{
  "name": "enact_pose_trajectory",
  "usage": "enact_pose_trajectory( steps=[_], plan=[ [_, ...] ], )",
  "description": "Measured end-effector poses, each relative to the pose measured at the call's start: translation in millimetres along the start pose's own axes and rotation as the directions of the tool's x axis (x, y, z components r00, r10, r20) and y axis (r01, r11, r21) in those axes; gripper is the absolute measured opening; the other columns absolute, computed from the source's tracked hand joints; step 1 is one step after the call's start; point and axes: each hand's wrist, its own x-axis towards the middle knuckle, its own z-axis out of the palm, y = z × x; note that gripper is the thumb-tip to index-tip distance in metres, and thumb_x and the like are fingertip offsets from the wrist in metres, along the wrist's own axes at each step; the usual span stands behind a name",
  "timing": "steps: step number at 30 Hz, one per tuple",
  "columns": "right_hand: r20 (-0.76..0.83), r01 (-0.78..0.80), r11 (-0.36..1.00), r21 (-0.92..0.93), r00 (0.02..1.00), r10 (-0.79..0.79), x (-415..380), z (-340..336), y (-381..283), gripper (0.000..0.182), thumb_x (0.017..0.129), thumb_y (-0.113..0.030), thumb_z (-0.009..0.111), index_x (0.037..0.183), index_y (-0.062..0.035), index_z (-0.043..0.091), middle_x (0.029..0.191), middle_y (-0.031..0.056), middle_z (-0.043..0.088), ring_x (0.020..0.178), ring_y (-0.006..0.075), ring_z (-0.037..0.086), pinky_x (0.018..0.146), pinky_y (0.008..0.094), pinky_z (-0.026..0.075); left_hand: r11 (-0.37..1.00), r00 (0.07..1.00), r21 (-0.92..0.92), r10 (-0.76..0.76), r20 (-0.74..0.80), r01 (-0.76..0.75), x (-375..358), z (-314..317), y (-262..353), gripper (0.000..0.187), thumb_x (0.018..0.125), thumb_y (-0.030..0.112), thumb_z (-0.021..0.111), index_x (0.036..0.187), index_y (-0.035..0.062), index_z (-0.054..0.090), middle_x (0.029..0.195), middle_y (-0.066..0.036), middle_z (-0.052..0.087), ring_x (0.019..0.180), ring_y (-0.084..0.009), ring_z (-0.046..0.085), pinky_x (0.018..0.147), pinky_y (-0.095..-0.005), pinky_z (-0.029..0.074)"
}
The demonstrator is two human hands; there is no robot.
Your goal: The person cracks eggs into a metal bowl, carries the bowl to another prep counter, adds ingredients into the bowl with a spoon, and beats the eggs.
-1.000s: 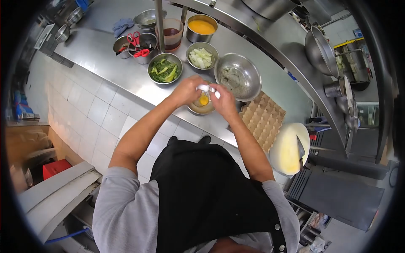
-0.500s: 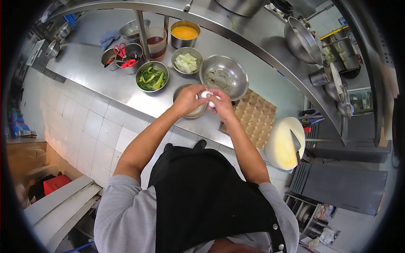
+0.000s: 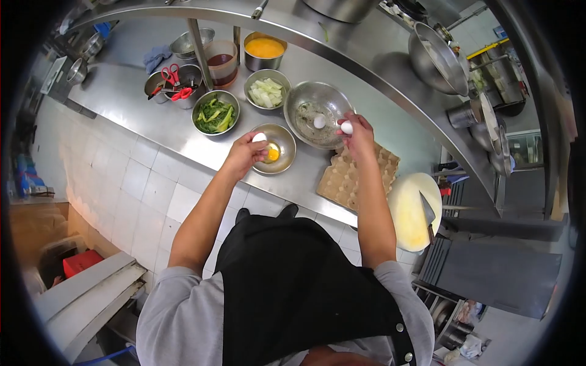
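My left hand (image 3: pixel 243 157) has its fingers closed on a white eggshell (image 3: pixel 259 138) above the left part of a small steel bowl (image 3: pixel 288 139). In that bowl lies a raw egg with a yellow yolk (image 3: pixel 273 154). My right hand (image 3: pixel 360 135) pinches a white, rounded egg (image 3: pixel 347 127) at the right rim of a larger steel bowl (image 3: pixel 297 97). Whether this egg is whole is hard to see. A loose piece of white shell (image 3: pixel 319 121) rests in the larger bowl, amid some clear liquid.
Cardboard egg trays (image 3: pixel 336 181) lie under my right forearm. A knife (image 3: pixel 428 210) rests on a round cutting board (image 3: pixel 412 235). Behind stand bowls of green vegetables (image 3: pixel 215 114) and pale chopped vegetable (image 3: pixel 266 93), plus a pot of orange liquid (image 3: pixel 265 49). A steel shelf (image 3: pixel 378 79) overhangs the counter.
My hands have parted from over the small bowl: left hand left and slightly down, right hand right to the larger bowl. A yolk now shows in the small bowl, a shell in the larger.
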Motion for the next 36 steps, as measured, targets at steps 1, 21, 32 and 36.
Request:
enact_pose_trajectory(
  steps=[1, 21, 32, 36],
  plan=[
    [0.059, -0.045, 0.972, 0.229, 0.998, 0.033, -11.8, 8.1, 3.2, 0.039, 0.095, -0.023, 0.065, 0.129, -0.0046, 0.056, 0.104, 0.0121, 0.069, 0.074, 0.0198, 0.07, 0.059, 0.0298, 0.057, 0.982, 0.996, 0.174, 0.083, -0.038, -0.075, -2.1, 0.9, -4.9, 0.052, 0.089, 0.008, 0.072, 0.135, 0.0009, 0.048, 0.107, -0.01, 0.064, 0.083, -0.018, 0.067, 0.068, -0.0284, 0.056],
    [0.278, 0.11, 0.96, 0.258, 0.943, -0.183, -51.8, 132.5, 48.6, 0.033, 0.096, -0.021, 0.067, 0.122, -0.0015, 0.061, 0.098, 0.0093, 0.069, 0.071, 0.0153, 0.066, 0.057, 0.0268, 0.053, 0.601, 0.892, 0.72, 0.449, 0.054, -0.346, -7.4, -3.7, -24.1, 0.046, 0.077, 0.003, 0.079, 0.122, 0.0037, 0.069, 0.112, -0.011, 0.065, 0.098, -0.0205, 0.067, 0.085, -0.033, 0.054],
    [0.447, 0.189, 0.963, -0.192, 0.89, -0.085, -43.0, 150.4, 70.9, 0.041, 0.089, -0.013, 0.072, 0.127, -0.0008, 0.063, 0.096, 0.0103, 0.071, 0.063, 0.0128, 0.066, 0.051, 0.0262, 0.052, 0.587, 0.833, 0.668, 0.546, 0.093, -0.458, 1.2, -4.5, -27.8, 0.035, 0.08, -0.001, 0.07, 0.115, -0.0016, 0.07, 0.101, -0.012, 0.066, 0.081, -0.0199, 0.066, 0.074, -0.0326, 0.055],
    [0.321, 0.222, 0.942, -0.252, 0.937, -0.136, -49.7, 159.6, 75.9, 0.033, 0.086, -0.007, 0.07, 0.118, 0.0021, 0.067, 0.096, 0.0117, 0.071, 0.064, 0.0141, 0.067, 0.053, 0.0264, 0.053, 0.543, 0.833, 0.733, 0.55, 0.058, -0.409, 6.3, -3.2, -33.5, 0.035, 0.075, -0.003, 0.07, 0.111, -0.0024, 0.071, 0.095, -0.013, 0.067, 0.078, -0.0218, 0.066, 0.07, -0.0347, 0.054]
  ],
)
